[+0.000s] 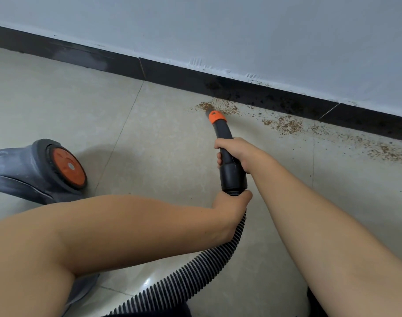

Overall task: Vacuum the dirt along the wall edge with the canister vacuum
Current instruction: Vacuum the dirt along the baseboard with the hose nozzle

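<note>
Head view: we gripped the nozzle [223,136] with our right hand [235,154], left hand [232,205] clutching the hose [195,271]; most dirt [287,125] remained along the floor's [149,138] wall edge.

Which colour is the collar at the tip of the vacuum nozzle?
Orange, on the black nozzle; the collar shows clearly in the head view.

Both bare forearms reach forward and converge. The right hand [235,154] has its grip curled closed, knuckles up. Just behind it, the left hand [231,208] is likewise curled closed, its forearm crossing in from the left.
</note>
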A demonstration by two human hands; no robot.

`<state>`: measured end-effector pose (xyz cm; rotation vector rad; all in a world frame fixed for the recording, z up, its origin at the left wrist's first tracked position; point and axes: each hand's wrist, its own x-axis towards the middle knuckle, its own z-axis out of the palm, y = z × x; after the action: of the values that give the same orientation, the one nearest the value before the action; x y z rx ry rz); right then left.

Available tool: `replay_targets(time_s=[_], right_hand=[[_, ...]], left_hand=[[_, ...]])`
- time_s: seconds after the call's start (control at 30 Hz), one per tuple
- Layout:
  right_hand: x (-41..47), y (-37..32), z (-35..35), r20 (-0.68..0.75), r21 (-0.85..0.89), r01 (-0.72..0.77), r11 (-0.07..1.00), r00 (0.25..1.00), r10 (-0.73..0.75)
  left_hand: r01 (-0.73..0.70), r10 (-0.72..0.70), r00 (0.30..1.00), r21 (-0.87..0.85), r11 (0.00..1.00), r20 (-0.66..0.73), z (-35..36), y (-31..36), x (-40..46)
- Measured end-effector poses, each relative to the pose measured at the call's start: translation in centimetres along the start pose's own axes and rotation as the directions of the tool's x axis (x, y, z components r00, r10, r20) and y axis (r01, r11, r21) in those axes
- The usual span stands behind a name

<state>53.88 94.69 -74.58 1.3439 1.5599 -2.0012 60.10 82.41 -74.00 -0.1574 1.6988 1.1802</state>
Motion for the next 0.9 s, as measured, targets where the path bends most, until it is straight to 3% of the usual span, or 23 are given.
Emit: replay_targets(time_s=[0.2, 0.43, 0.9], right_hand=[[-0.5, 1.5, -1.7, -0.045, 0.072, -0.019, 0.997, 0.999, 0.022], [-1.5, 3.6, -6.0, -0.201, 0.25, -0.013, 0.968, 0.977, 0.065], [1.9, -1.5, 2.4, 0.025, -0.018, 0.018, 1.0, 1.0, -0.018]], left_hand=[[0.075, -0.076, 0.994, 0.008, 0.997, 0.083, 0.7, -0.4, -0.7], [0.111, -0.132, 0.967, 0.105, 0.988, 0.22, 2.2, 0.2, -0.9], [0.066, -0.072, 0.996, -0.113, 0.991, -0.049, -2.3, 1.3, 0.7]])
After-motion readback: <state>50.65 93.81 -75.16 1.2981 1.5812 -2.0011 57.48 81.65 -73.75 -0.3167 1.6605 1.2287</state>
